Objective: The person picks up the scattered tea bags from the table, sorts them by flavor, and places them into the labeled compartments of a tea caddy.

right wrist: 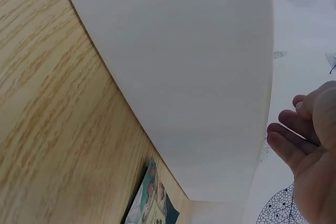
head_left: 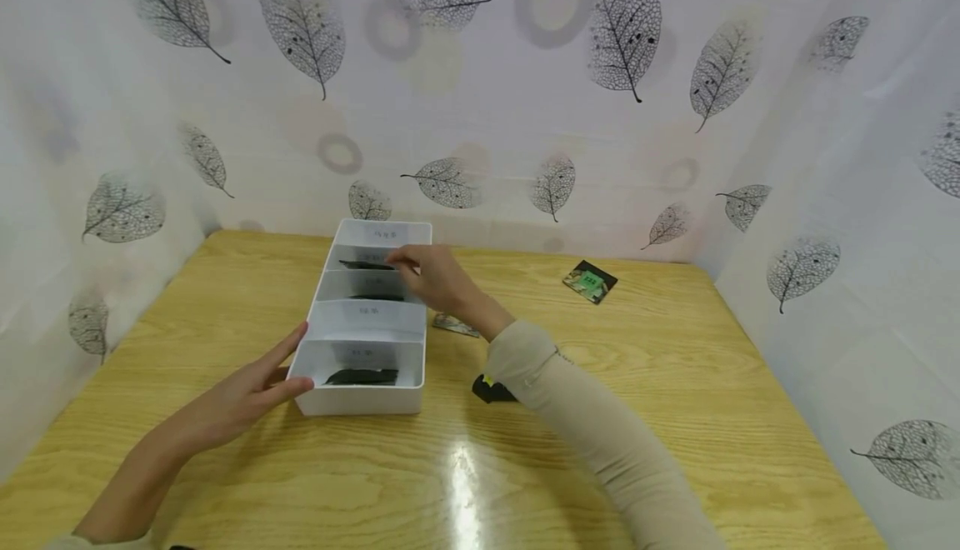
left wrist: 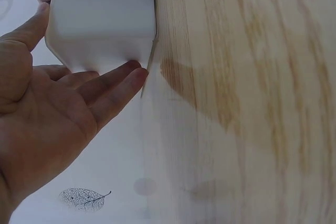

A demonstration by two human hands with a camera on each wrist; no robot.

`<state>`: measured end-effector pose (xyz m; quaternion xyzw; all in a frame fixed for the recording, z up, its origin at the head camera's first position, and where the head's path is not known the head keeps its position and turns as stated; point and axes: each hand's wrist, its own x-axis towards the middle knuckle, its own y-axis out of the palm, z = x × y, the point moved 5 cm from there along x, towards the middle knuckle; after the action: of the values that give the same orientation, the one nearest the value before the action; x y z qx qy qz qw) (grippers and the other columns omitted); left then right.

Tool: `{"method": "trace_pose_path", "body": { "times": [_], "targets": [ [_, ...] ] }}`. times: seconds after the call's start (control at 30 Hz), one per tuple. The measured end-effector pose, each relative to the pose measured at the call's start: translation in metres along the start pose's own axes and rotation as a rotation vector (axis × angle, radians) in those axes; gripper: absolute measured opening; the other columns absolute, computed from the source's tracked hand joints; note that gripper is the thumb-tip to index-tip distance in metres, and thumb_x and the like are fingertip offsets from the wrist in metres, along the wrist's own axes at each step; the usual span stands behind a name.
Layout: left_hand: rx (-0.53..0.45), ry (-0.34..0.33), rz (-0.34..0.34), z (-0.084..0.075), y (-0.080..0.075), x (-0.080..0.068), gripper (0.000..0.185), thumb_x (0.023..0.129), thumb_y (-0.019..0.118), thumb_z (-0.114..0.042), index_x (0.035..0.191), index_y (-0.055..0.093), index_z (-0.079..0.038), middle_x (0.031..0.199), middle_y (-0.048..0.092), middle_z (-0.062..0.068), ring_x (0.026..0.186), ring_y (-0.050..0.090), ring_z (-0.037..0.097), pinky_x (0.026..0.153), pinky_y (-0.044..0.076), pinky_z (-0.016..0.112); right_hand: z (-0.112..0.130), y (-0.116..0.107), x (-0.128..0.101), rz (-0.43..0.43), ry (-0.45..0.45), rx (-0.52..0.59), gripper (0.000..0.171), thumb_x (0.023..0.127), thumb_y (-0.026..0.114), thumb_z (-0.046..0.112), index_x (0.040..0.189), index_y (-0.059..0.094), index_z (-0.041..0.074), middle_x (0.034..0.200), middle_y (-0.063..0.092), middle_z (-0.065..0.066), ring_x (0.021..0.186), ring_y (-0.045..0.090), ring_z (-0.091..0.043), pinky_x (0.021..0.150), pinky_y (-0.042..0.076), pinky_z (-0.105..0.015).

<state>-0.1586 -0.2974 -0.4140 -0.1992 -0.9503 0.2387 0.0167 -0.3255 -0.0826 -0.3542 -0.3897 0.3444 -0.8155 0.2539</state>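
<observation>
Table (head_left: 712,383), made of yellowish wood, carries on its left half a white box (head_left: 360,402), whose long axis runs from the near edge toward the far edge. At the box's near-left corner is the left hand (head_left: 240,404), its fingers rather straight and spread against the outside. Over the right rim comes the right hand (head_left: 442,283), much nearer to the dark packet (head_left: 365,265), which is inside the second compartment from the far end. This packet lies to the left of the fingertips, its long edge across the box, so only its right end is beside them. The fingers are bent together; from where I stand, I cannot tell if they pinch that end or not. On the table, a loose packet (head_left: 455,325) rests near the box's right wall, and a green-labelled packet (head_left: 590,282) toward the far edge.
</observation>
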Motion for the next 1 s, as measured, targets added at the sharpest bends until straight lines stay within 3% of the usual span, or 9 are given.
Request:
{"method": "trace_pose_path", "body": {
  "times": [0.13, 0.3, 0.5, 1.0],
  "targets": [
    [0.004, -0.008, 0.005, 0.0, 0.0, 0.0, 0.08, 0.111, 0.052, -0.022, 0.166, -0.004, -0.006, 0.168, 0.0, 0.03, 0.139, 0.04, 0.056, 0.094, 0.048, 0.024, -0.003, 0.0, -0.003, -0.001, 0.014, 0.01, 0.02, 0.103, 0.059, -0.001, 0.114, 0.074, -0.007, 0.113, 0.075, -0.015, 0.103, 0.071, -0.023, 0.09, 0.051, -0.021],
    [0.017, -0.013, 0.005, -0.001, 0.001, 0.0, 0.08, 0.111, 0.051, -0.022, 0.166, -0.005, -0.008, 0.168, 0.001, 0.031, 0.138, 0.041, 0.055, 0.098, 0.049, 0.044, -0.006, -0.002, -0.006, -0.005, 0.024, 0.015, 0.02, 0.103, 0.058, -0.001, 0.114, 0.075, -0.007, 0.113, 0.075, -0.015, 0.102, 0.072, -0.023, 0.089, 0.051, -0.021],
    [0.011, -0.014, 0.007, -0.001, 0.002, 0.001, 0.08, 0.111, 0.052, -0.022, 0.166, -0.005, -0.008, 0.168, 0.001, 0.03, 0.139, 0.04, 0.056, 0.096, 0.05, 0.037, -0.013, -0.007, -0.015, -0.015, 0.061, 0.029, 0.022, 0.103, 0.057, -0.002, 0.116, 0.074, -0.007, 0.116, 0.075, -0.016, 0.103, 0.071, -0.024, 0.089, 0.052, -0.023],
    [0.045, -0.048, 0.009, 0.0, 0.003, 0.001, 0.08, 0.111, 0.051, -0.024, 0.166, -0.006, -0.01, 0.168, -0.001, 0.03, 0.139, 0.037, 0.058, 0.098, 0.049, 0.05, -0.06, -0.06, -0.07, -0.142, 0.278, 0.054, 0.026, 0.107, 0.057, 0.01, 0.127, 0.071, 0.002, 0.122, 0.072, -0.016, 0.104, 0.07, -0.026, 0.09, 0.055, -0.038]
  ]
}}
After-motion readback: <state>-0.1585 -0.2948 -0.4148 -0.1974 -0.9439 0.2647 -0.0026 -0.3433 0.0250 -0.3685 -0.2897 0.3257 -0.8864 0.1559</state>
